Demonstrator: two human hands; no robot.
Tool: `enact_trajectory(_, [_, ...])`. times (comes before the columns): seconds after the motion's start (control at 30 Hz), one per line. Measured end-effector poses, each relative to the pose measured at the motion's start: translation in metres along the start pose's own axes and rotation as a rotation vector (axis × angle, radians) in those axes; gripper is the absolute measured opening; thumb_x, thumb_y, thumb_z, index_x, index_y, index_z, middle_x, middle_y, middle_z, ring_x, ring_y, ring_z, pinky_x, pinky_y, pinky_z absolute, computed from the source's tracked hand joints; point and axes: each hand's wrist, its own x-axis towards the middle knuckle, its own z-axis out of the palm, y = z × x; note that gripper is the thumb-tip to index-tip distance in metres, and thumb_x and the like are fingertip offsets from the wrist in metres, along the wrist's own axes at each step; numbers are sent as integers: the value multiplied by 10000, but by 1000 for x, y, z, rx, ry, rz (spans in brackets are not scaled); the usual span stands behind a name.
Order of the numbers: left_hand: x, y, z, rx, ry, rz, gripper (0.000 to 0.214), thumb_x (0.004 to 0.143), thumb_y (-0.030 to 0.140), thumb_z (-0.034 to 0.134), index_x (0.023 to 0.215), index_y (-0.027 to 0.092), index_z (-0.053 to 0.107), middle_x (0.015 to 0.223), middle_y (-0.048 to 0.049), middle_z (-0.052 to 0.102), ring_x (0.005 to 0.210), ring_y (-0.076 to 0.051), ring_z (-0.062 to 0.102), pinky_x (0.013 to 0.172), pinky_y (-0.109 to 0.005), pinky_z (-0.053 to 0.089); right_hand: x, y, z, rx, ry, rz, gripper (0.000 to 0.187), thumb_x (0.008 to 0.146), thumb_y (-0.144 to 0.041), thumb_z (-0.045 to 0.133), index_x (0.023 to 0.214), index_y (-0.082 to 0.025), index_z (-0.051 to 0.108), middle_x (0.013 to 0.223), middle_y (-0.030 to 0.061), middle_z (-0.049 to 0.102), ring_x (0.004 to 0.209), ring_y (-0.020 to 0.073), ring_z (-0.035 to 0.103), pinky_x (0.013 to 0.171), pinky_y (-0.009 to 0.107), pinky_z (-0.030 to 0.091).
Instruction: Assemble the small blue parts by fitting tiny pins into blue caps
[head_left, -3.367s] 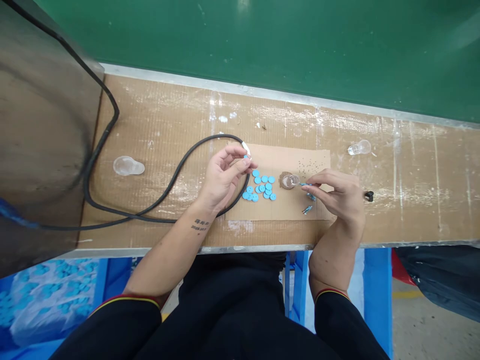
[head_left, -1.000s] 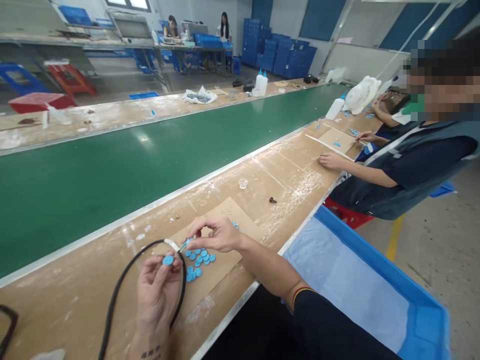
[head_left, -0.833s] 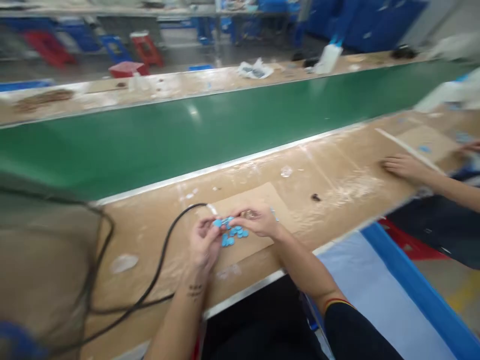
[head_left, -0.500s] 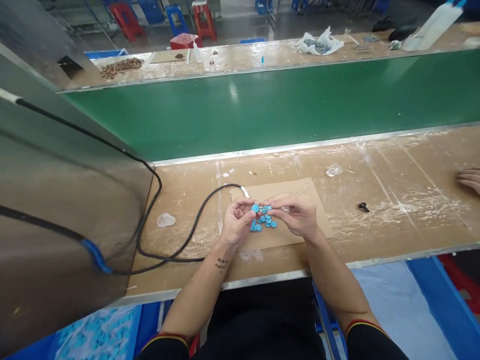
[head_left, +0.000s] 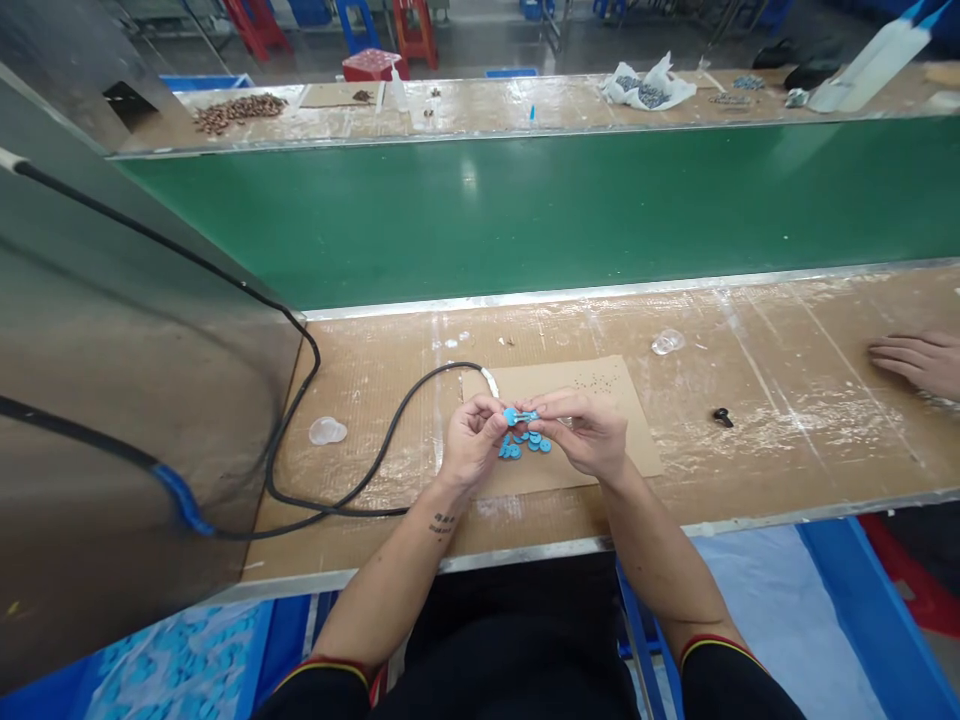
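Note:
My left hand (head_left: 474,436) is closed, with thumb and fingertips pinching a small round blue disc (head_left: 511,416). Facing it, my right hand (head_left: 586,430) pinches a slim light-blue piece (head_left: 529,416); the fingertips hide most of it, so its kind is unclear. The two pieces meet or nearly meet between my fingers; I cannot tell whether they touch. Just below my hands, several loose blue discs (head_left: 535,440) lie on a flat sheet of cardboard (head_left: 555,480). Tiny dark specks (head_left: 596,383) are scattered near the sheet's far right corner.
A black cable (head_left: 394,430) loops across the table on the left, beside a metal cabinet (head_left: 150,380). Clear plastic pieces (head_left: 328,431) and a black screw-like part (head_left: 722,417) lie around. Another person's hand (head_left: 919,362) rests at right. A green panel (head_left: 525,215) stands behind.
The disc in my left hand has tilted and the light-blue piece has come closer to it. The other person's hand has moved further into view. The camera view has shifted slightly.

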Motion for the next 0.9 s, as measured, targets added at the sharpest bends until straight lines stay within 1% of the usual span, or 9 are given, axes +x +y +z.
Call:
enact_trajectory(0.07, [0,0,1,-7,-1,-1,604,538,598,1005,656,174,591,633,28,676,517,-69,606,591,-210,570,0,0,0,-10,-5,4,275,877,-123,824,1078,-306,785,1010,16,851,890,187,833,789,271,700])
enact_trajectory(0.17, [1,1,2,-23,7,-11,573,514,575,1020,644,170,636,611,32,668,512,-64,602,579,-199,569,-1,0,0,-67,-18,-9,191,902,-165,811,1048,-285,781,991,24,851,877,192,834,776,275,704])
enact_trajectory(0.33, [2,1,0,4,69,-10,553,464,570,1033,622,165,690,630,11,706,546,-84,646,561,-191,566,0,1,-2,-189,-51,-92,80,950,-192,765,1014,-239,759,960,39,848,872,179,833,788,256,700])
enact_trajectory(0.5, [3,-1,-3,90,127,35,555,464,586,1026,566,163,682,635,-11,713,564,-98,656,583,-212,584,0,5,-2,-268,-102,-167,117,971,-158,724,1053,-238,749,989,37,849,919,172,832,833,252,698])
enact_trajectory(0.63, [3,-4,-6,134,193,74,553,453,600,1022,538,170,685,613,-19,714,551,-102,652,557,-206,573,-6,9,2,-328,-104,-208,98,997,-167,685,1045,-219,753,1043,65,847,964,172,827,868,253,693])
enact_trajectory(0.7, [3,-7,-8,154,222,112,536,466,593,1021,548,174,697,623,-27,734,555,-111,663,543,-200,566,-10,12,6,-370,-109,-172,95,1016,-198,664,1008,-213,758,1063,62,846,975,158,824,902,239,683])
enact_trajectory(0.77, [3,-10,-11,160,251,174,510,481,559,1029,558,174,703,633,-22,748,563,-105,669,563,-188,575,-12,16,9,-422,-147,-93,145,1035,-224,633,963,-222,759,1082,35,844,988,133,818,943,220,667])
enact_trajectory(0.83, [5,-12,-14,170,256,232,475,504,526,1032,590,176,723,648,-16,760,606,-106,698,621,-178,598,-12,20,11,-469,-208,-29,169,1038,-241,627,928,-226,754,1092,16,841,1009,116,810,973,208,652])
enact_trajectory(0.9, [6,-12,-17,185,240,271,432,538,496,1029,655,180,757,694,-16,782,655,-106,723,687,-176,616,-11,24,11,-523,-252,-24,167,1029,-251,641,904,-229,749,1080,8,841,1036,113,803,1003,203,638])
